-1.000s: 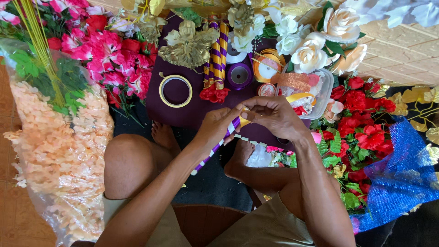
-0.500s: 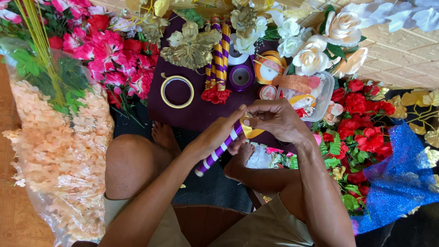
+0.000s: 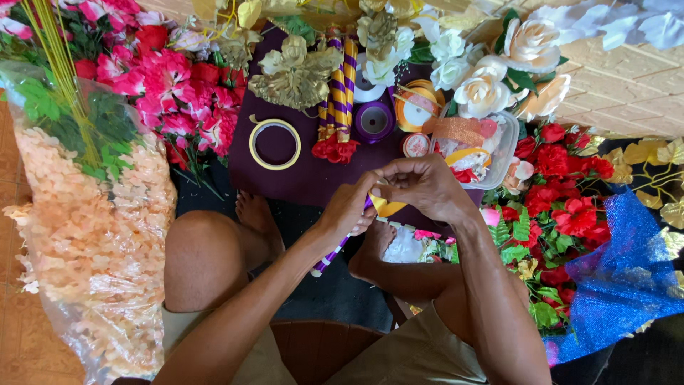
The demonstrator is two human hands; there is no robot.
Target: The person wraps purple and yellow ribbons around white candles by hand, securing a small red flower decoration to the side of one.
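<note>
The person sits on the floor with bare knees apart, and both hands meet just in front of a dark purple cloth [image 3: 299, 178] spread on the floor. The left hand [image 3: 350, 208] has its grip closed around the upper end of a thin stick wrapped in purple and white stripes [image 3: 329, 255], which slants down and to the left toward the left knee. The right hand [image 3: 426, 187] arches over from the right, its fingers pinched on a strip of yellow ribbon [image 3: 388, 207] at the stick's top end, so the two hands touch there. On the cloth beyond the hands lies a flat yellow tape ring [image 3: 274, 144], and right of it stand several finished sticks striped gold and purple [image 3: 339, 89], with a small red flower cluster [image 3: 335, 150] at their base. Near these are a purple ribbon spool [image 3: 375, 121] and an orange ribbon spool [image 3: 417, 108]. A clear plastic tub [image 3: 499, 153] holding ribbon scraps sits just right of the spools, near the right hand. A gold fabric leaf ornament [image 3: 296, 71] lies at the cloth's far edge. At the left, a long clear plastic bag of peach blossoms [image 3: 92, 235] lies beside the left knee, with pink and red artificial flowers [image 3: 167, 93] above it. Cream fabric roses [image 3: 491, 78] are at the top right, red flowers with green leaves [image 3: 563, 207] at the right, and a glittery blue sheet [image 3: 627, 271] at the lower right.
</note>
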